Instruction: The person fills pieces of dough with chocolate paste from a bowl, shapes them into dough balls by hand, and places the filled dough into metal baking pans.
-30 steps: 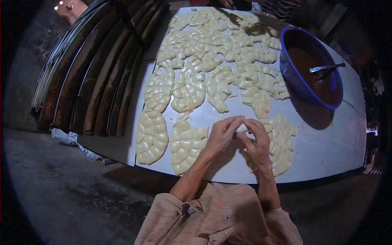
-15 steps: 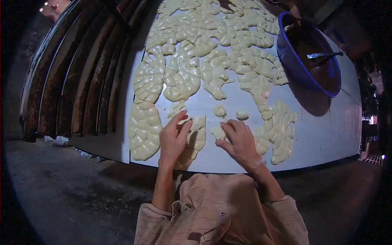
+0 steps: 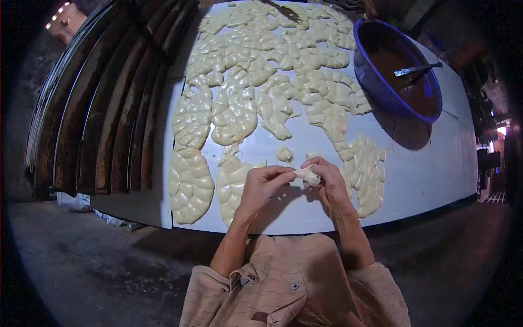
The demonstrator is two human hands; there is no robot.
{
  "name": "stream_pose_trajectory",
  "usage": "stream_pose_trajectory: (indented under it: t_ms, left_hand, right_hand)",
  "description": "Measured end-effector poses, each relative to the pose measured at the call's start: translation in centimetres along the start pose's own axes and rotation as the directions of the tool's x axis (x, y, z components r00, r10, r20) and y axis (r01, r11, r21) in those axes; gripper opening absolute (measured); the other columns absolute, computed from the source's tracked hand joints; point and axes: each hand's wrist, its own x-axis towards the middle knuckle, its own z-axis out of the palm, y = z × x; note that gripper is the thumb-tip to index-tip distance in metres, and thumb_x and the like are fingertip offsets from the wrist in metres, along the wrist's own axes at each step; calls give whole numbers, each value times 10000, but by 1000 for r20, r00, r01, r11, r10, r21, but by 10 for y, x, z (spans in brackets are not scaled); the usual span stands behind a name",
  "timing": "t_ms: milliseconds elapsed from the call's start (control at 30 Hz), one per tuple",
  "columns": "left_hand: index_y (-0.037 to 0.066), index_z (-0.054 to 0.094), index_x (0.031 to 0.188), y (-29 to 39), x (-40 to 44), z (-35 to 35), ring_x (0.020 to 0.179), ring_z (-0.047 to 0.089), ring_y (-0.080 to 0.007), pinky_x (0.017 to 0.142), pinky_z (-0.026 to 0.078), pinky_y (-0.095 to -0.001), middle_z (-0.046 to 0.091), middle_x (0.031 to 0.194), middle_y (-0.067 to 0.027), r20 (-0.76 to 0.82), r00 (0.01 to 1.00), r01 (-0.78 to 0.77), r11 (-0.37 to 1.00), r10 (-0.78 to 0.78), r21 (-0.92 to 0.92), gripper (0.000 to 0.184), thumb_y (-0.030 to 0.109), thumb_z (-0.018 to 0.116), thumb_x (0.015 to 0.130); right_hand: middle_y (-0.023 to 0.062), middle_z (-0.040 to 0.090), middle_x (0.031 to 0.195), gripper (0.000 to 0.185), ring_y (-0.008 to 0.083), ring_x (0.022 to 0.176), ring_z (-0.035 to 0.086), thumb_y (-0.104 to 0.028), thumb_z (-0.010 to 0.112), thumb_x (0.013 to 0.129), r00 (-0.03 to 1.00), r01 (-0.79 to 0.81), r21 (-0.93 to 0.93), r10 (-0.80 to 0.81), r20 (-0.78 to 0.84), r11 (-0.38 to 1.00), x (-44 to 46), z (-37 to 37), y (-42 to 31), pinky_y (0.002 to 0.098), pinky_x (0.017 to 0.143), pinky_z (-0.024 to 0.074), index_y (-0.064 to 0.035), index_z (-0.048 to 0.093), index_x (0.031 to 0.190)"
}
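A small piece of pale dough [image 3: 308, 175] is held between my two hands above the white table. My right hand [image 3: 331, 185] is closed around most of it. My left hand [image 3: 264, 191] pinches its left end, and the dough stretches a little between them. Just beyond the hands lies a small dough lump [image 3: 284, 153], with another lump [image 3: 312, 155] partly hidden behind my right fingers. Flattened, dimpled dough [image 3: 231, 182] lies to the left of my left hand. To the right of my right hand is another dimpled slab [image 3: 366, 177].
Many joined dough slabs [image 3: 234, 103] cover the far part of the white table [image 3: 425, 180]. A blue-purple basin [image 3: 370, 82] with brown contents and a metal-looking tool [image 3: 414, 71] stands at the right. Dark ribbed panels [image 3: 92, 109] lean along the left side.
My hands have come together, and the dough piece near my right hand is lifted off the table. My left hand has moved right from the left slab and pinches the piece. The view has shifted slightly.
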Motion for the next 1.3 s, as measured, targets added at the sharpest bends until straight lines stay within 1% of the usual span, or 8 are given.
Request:
stream_pose_trajectory:
  t_ms: [333,433,567,633,800,1033,1167,1300]
  left_hand:
    - [10,686,1004,-10,12,9,740,643,-84,650,508,-199,697,854,-45,-83,994,55,993,-64,-106,252,142,796,819]
    - [8,690,987,-15,18,5,728,630,-76,653,505,-197,684,825,-30,-38,998,55,992,-59,-114,248,139,802,809]
    - [-14,719,992,14,17,10,745,610,-73,677,487,-214,681,814,-44,-360,930,49,996,-72,-73,180,95,750,853]
    - [0,729,1052,-4,30,-3,769,639,-118,679,489,-232,706,859,-55,-279,946,-157,986,166,55,225,153,707,889]
    - [144,671,1234,-26,52,2,1194,559,-342,1032,361,-563,622,1278,-128,177,838,-290,145,517,946,326,267,626,936]
    - [243,356,1513,-38,41,6,1402,301,-443,1073,168,-725,339,1519,-240,212,909,-225,-6,360,974,656,288,629,918]
    - [187,374,1507,1,23,30,1427,263,-454,1097,163,-686,315,1505,-313,211,839,-276,57,501,960,768,342,730,845]
    - [-6,613,1268,29,21,65,1079,649,-263,986,458,-404,673,1177,-183,84,961,-259,752,264,606,529,288,753,852]
  right_hand:
    - [13,605,966,298,69,828,541,-162,619,939,950,296,-428,-310,37,854,0,12,15,206,700,437,-11,583,1194]
    - [98,661,925,270,163,835,601,-229,594,954,980,198,-629,-138,144,752,-5,0,1,289,740,489,-2,637,1094]
    - [13,590,787,267,94,746,549,-279,608,954,925,-172,-483,309,220,859,-35,-26,-18,255,665,470,-28,668,1023]
    - [-6,563,803,242,75,718,533,-237,512,1002,987,-46,-294,88,134,955,-38,-46,-8,244,634,484,-39,644,1044]
    - [71,621,1041,325,150,934,612,-149,522,966,992,125,96,-124,-24,987,-21,-73,-3,289,803,508,-23,539,1265]
    - [101,662,991,395,159,815,694,-125,622,937,973,153,-84,-164,-159,985,-19,-75,-3,211,609,544,-3,522,1299]
    - [54,666,835,357,129,610,672,-178,670,924,963,179,-81,-192,-187,980,-14,-69,-3,190,445,479,-19,564,1225]
    - [59,667,779,318,103,525,620,-202,673,928,969,221,-61,-226,-99,973,-4,-52,2,206,409,447,-6,570,1156]
